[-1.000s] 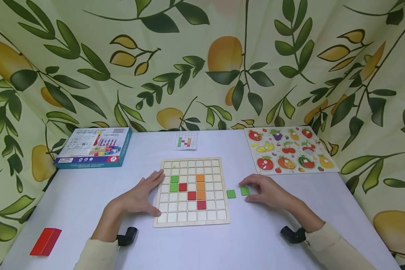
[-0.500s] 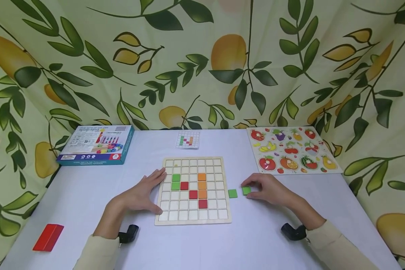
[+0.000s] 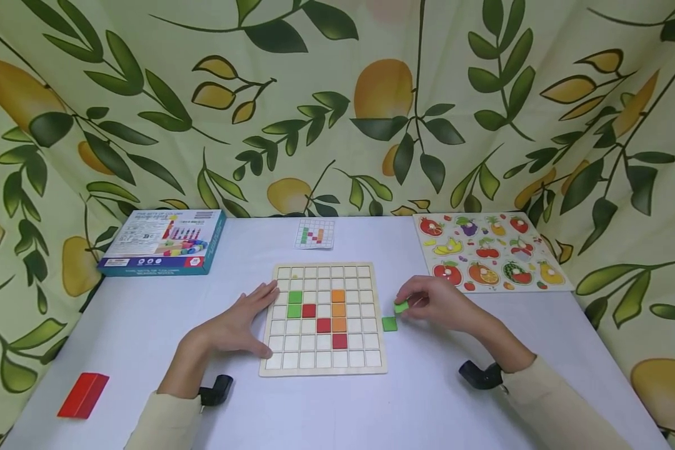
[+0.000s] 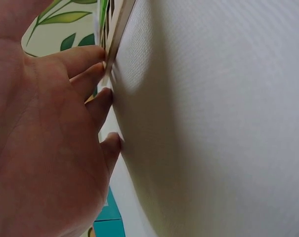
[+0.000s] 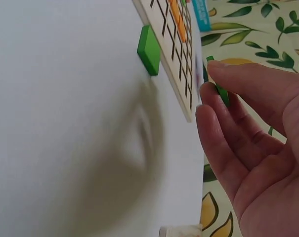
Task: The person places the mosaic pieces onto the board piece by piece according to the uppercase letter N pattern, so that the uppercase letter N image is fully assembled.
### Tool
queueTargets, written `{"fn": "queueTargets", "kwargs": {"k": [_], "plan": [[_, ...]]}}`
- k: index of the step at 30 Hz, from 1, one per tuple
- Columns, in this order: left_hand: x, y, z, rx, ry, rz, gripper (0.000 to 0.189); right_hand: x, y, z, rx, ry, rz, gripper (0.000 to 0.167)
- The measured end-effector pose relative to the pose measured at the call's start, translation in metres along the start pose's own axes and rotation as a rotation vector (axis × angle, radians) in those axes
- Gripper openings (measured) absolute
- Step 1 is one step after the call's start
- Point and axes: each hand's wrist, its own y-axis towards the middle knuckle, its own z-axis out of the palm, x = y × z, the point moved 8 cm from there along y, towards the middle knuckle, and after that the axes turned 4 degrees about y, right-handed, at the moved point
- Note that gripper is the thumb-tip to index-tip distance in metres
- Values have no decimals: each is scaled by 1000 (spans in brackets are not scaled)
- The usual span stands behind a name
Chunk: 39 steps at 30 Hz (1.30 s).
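Note:
A wooden grid board (image 3: 323,369) lies mid-table, with green, red and orange square tiles set in some of its cells. My left hand (image 3: 230,325) rests at the board's left side, fingers spread and straight, fingertips and thumb against the edge; the left wrist view shows those fingers (image 4: 80,59) at the rim. Just right of the board, my right hand (image 3: 441,303) pinches a green square tile (image 5: 220,89) between thumb and fingers, raised off the table. Below it another green tile (image 3: 390,324) lies flat beside the board's right edge.
Behind the board lies a small pattern card (image 3: 314,234). A boxed toy set (image 3: 160,244) stands back left, and a fruit puzzle board (image 3: 492,253) lies back right. A red block (image 3: 83,395) sits at the front left. Patterned cloth hangs behind the table.
My right hand has lifted the green tile off the table and moved it up and left towards the board. The left hand stays at the board's edge.

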Motion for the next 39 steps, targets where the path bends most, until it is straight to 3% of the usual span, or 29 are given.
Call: {"fn": "queueTargets", "kwargs": {"k": [11, 20, 30, 39], "plan": [[3, 1, 1, -2, 6, -7, 121, 28, 23, 39, 46, 123, -27, 11], [1, 1, 0, 2, -4, -17, 121, 61, 45, 78, 82, 126, -79, 14], [0, 1, -2, 3, -5, -10, 120, 87, 63, 106, 59, 152, -86, 13], [-1, 0, -3, 0, -2, 0, 119, 103, 73, 128, 43, 132, -147, 12]]}}
